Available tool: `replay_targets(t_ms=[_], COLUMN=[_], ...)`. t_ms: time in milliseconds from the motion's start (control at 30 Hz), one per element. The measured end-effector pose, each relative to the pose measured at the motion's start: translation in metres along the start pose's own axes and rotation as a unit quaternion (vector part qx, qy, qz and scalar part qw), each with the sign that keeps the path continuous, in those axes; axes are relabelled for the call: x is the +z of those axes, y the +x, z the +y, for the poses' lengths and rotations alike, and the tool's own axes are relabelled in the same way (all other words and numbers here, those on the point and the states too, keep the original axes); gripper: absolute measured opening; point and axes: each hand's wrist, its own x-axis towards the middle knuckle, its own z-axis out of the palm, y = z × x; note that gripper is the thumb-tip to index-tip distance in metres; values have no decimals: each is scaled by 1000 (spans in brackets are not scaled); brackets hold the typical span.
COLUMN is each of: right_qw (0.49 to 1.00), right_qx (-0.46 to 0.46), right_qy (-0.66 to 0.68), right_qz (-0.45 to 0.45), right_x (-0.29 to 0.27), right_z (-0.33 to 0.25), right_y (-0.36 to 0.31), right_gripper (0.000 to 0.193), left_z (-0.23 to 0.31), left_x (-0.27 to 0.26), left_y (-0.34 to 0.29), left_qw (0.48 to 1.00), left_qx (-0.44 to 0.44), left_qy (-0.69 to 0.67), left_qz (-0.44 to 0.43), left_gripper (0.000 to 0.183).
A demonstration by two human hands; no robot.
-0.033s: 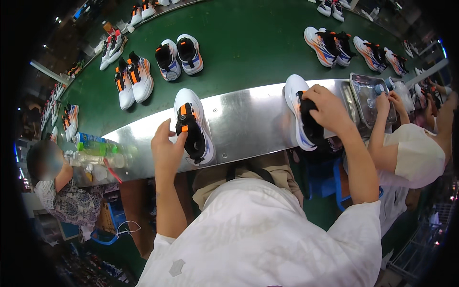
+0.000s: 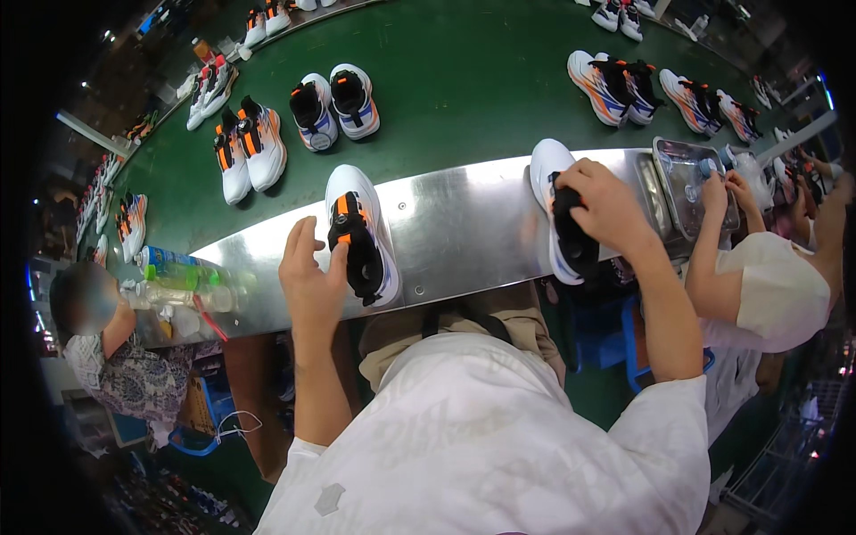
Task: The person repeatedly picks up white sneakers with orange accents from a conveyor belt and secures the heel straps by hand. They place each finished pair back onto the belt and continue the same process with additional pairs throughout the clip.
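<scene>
Two white sneakers with black collars stand on the steel strip in front of me, toes pointing away. The left sneaker [image 2: 355,236] has an orange strap and a small round dial on its tongue. Beside it is my left hand [image 2: 312,267], fingers apart, its thumb tip right by the orange strap; whether it touches cannot be made out. My right hand [image 2: 608,207] bends over the right sneaker [image 2: 551,165], fingertips curled onto the black upper near the tongue. That hand covers much of this shoe's middle.
Beyond the steel strip [image 2: 464,214] lies a green tabletop [image 2: 464,80] with several pairs of sneakers [image 2: 259,147]. Bottles [image 2: 183,281] lie at left, near a seated person [image 2: 134,383]. At right, a co-worker's hands [image 2: 727,187] are over a metal tray [image 2: 682,169].
My left hand has drawn slightly left, away from the shoe. My right hand has shifted a little left over the right sneaker, which sits slightly nearer me.
</scene>
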Motion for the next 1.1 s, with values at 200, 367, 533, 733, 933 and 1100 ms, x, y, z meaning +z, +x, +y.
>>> replay_targets(t_ms=[200, 367, 533, 733, 933, 1100], right_qw=[989, 989, 976, 953, 967, 983], right_qx=[-104, -128, -137, -118, -127, -127], right_qy=[101, 65, 152, 255, 78, -26], right_qz=[18, -25, -79, -109, -209, -127], right_x=[46, 88, 63, 37, 40, 51], right_z=[-78, -112, -100, -58, -72, -80], right_y=[17, 15, 6, 10, 36, 28], right_gripper=[35, 25, 46, 34, 31, 35], left_z=[91, 75, 83, 98, 93, 88], left_x=[37, 98, 97, 102, 122, 131], left_y=[-35, -55, -53, -43, -54, -61], left_qw=[955, 929, 920, 942, 954, 972], left_qx=[19, -52, -85, -66, -46, 8], left_qy=[-135, -220, -238, -186, -220, -183], left_qz=[-262, -292, -301, -270, -200, -147], left_gripper=[64, 52, 49, 40, 34, 41])
